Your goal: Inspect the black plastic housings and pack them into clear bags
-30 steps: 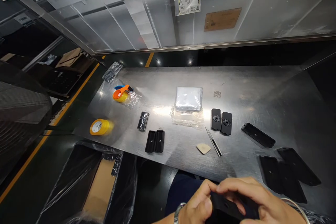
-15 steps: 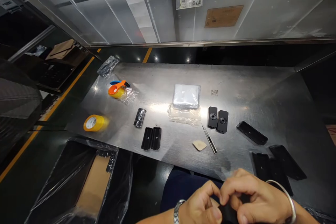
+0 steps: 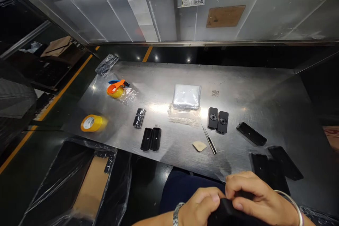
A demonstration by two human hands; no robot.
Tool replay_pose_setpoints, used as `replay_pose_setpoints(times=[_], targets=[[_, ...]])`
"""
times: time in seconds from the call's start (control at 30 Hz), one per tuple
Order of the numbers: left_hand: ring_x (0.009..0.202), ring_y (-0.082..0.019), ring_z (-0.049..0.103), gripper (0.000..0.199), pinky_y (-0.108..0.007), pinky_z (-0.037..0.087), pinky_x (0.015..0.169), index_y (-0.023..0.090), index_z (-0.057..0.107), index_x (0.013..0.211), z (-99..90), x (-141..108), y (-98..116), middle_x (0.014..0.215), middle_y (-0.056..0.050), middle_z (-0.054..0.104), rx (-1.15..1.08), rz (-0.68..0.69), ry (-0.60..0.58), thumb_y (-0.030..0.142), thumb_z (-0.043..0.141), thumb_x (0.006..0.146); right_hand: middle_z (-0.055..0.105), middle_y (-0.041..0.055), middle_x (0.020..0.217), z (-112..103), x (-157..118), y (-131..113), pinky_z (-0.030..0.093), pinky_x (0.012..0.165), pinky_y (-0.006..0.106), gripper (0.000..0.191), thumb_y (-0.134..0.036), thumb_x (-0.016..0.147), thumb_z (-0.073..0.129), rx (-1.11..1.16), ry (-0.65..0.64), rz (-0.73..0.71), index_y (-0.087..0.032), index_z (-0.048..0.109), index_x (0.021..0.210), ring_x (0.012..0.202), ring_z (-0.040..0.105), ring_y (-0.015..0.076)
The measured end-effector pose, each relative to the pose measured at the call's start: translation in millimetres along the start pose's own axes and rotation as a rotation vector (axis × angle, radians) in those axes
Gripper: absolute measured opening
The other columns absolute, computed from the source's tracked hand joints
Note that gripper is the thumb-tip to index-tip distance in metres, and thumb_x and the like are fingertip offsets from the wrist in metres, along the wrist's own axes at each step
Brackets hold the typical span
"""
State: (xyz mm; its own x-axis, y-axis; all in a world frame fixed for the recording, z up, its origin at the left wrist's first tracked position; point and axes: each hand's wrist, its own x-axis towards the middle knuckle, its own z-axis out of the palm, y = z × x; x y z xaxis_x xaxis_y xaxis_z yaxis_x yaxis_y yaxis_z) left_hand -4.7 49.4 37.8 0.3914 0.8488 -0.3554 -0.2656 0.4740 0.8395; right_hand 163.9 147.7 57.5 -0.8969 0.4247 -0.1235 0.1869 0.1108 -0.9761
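At the bottom edge, my left hand (image 3: 202, 204) and my right hand (image 3: 258, 197) are closed on a black plastic part (image 3: 227, 213), which the frame cuts off. My left thumb presses against it, while the right fingers curl over its far side. Beyond my hands lie a slim metal craft knife (image 3: 209, 139) and a pale fan-shaped piece (image 3: 199, 146). Two black rectangular housings with round dials, a left one (image 3: 212, 118) and a right one (image 3: 222, 122), stand behind the knife. To the right are an open black shell (image 3: 251, 134) and several dark shells (image 3: 286, 162).
A stack of clear plastic bags (image 3: 186, 97) lies mid-table. Left of it are two black trays (image 3: 150, 139), a wrapped black piece (image 3: 139, 118), a yellow tape roll (image 3: 91, 123) and an orange tape dispenser (image 3: 116, 87). A plastic-lined box (image 3: 91, 183) stands below the table's left edge.
My left thumb has moved up onto the black part, and more of the part shows. My right hand has shifted slightly. The view has moved a little, and the things on the table lie unchanged.
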Motion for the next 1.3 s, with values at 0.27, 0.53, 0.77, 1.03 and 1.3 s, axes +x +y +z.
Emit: replay_pose_setpoints(times=[0.27, 0.53, 0.77, 1.03, 1.3], targets=[[0.045, -0.006, 0.022, 0.047, -0.024, 0.016, 0.044, 0.018, 0.031, 0.048, -3.4, 4.2, -1.2, 0.047, 0.005, 0.026, -0.128, -0.045, 0.033, 0.056, 0.044, 0.071, 0.061, 0.0074, 0.074, 11.3, -1.0, -1.1, 0.044, 0.062, 0.027, 0.042, -0.053, 0.084, 0.045, -0.032, -0.031, -0.101, -0.017, 0.062, 0.097, 0.067, 0.056, 0.0176], [0.043, -0.012, 0.043, 0.038, -0.025, 0.035, 0.045, 0.013, 0.052, 0.055, 1.4, 6.5, -5.0, 0.048, -0.001, 0.045, -0.384, -0.191, 0.031, 0.049, 0.049, 0.065, 0.057, 0.0052, 0.068, 15.5, 0.0, 2.8, 0.043, 0.060, 0.026, 0.031, -0.041, 0.089, 0.040, -0.151, -0.032, -0.073, -0.017, 0.059, 0.083, 0.063, 0.052, 0.0157], [0.049, -0.017, 0.056, 0.042, -0.031, 0.044, 0.057, 0.005, 0.064, 0.081, 1.8, 6.0, -20.4, 0.059, -0.010, 0.063, -0.683, -0.264, -0.025, 0.027, 0.046, 0.050, 0.060, 0.0056, 0.068, 14.7, -1.9, 5.3, 0.047, 0.069, 0.028, 0.035, -0.045, 0.088, 0.040, -0.125, 0.028, -0.050, -0.017, 0.062, 0.086, 0.063, 0.057, 0.0162], [0.057, -0.017, 0.058, 0.041, -0.030, 0.044, 0.061, 0.002, 0.064, 0.087, 0.2, 1.8, -14.6, 0.070, -0.011, 0.062, -0.777, -0.257, -0.096, 0.034, 0.058, 0.062, 0.063, 0.0052, 0.067, 13.7, 1.3, 0.8, 0.050, 0.072, 0.027, 0.022, -0.030, 0.087, 0.045, -0.161, 0.034, -0.061, -0.019, 0.064, 0.086, 0.063, 0.061, 0.0163], [0.077, -0.019, 0.062, 0.054, -0.033, 0.043, 0.081, 0.005, 0.063, 0.102, -7.9, -10.2, -14.2, 0.091, -0.015, 0.066, -0.783, -0.268, -0.119, 0.016, 0.060, 0.050, 0.065, 0.0029, 0.072, 13.9, -4.3, 9.5, 0.049, 0.077, 0.028, 0.020, -0.010, 0.076, 0.049, -0.089, 0.026, 0.040, -0.021, 0.063, 0.084, 0.064, 0.062, 0.0151]])
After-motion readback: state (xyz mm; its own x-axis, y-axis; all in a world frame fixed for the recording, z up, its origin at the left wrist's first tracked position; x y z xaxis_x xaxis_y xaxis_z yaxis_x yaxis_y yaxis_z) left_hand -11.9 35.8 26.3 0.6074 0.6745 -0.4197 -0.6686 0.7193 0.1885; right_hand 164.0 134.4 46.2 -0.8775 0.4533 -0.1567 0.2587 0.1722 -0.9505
